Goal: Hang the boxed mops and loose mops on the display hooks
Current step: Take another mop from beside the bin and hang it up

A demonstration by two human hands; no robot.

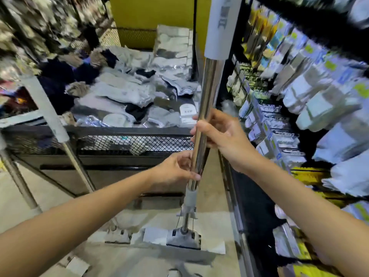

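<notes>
A: Two hands on one loose mop (209, 86). Where is it, exactly?

B: Upright in the aisle, with its flat head (179, 239) down at the floor (217, 196). It stands between a mesh bin (129, 140) heaped with packed socks and a rack of hanging packets (319, 92). The right hand (219, 134) is wrapped round the shaft. The left hand (175, 168) pinches it just below, fingers curled on the metal.

A: How will it handle?

B: Light but long, I'd judge, and awkward to swing in so narrow a gap. The shaft is polished chrome, round and rigid, and likely slick in a palm. The grey sleeve (221, 27) higher up looks matte and should give surer purchase.

A: And the lower end?

B: A plastic collar (190, 196), thin wires, then a hinged flat plate with a paper-wrapped pad. That joint may flop, so I'd lift by the shaft, not the head. Which hook it is meant for, I cannot tell.
</notes>
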